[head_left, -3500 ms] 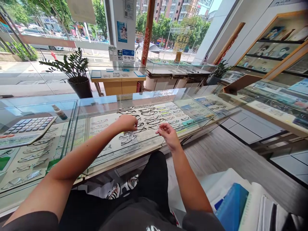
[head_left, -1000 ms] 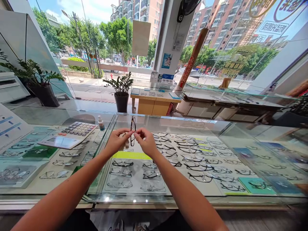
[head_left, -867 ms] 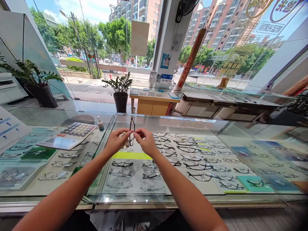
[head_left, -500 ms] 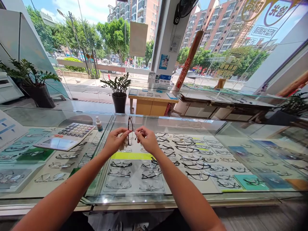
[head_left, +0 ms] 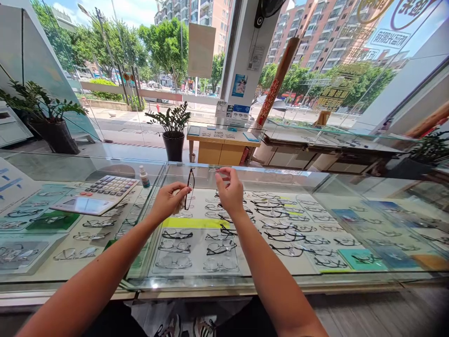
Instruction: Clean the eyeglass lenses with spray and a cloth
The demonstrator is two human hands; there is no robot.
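My left hand (head_left: 167, 202) is closed in a pinch on a pair of dark-framed glasses (head_left: 190, 188), which it holds upright above the glass counter (head_left: 245, 180). My right hand (head_left: 229, 191) is raised just to the right of the glasses, apart from them. Its fingertips are pinched together at the top, and I cannot make out what is between them, if anything. Both forearms reach forward over the counter's near edge. Rows of several spectacle frames (head_left: 280, 234) lie in the display under the glass, below both hands.
A calculator (head_left: 94, 196) and a small white bottle (head_left: 143, 177) sit on the counter to the left. Beyond the counter stand a potted plant (head_left: 172, 135), a wooden display table (head_left: 220, 145) and another glass case (head_left: 315, 140). A second plant (head_left: 45, 121) is at far left.
My right hand has let go of the glasses and risen up and to the right. My left hand keeps its grip on them, slightly lower. The view has shifted a little.
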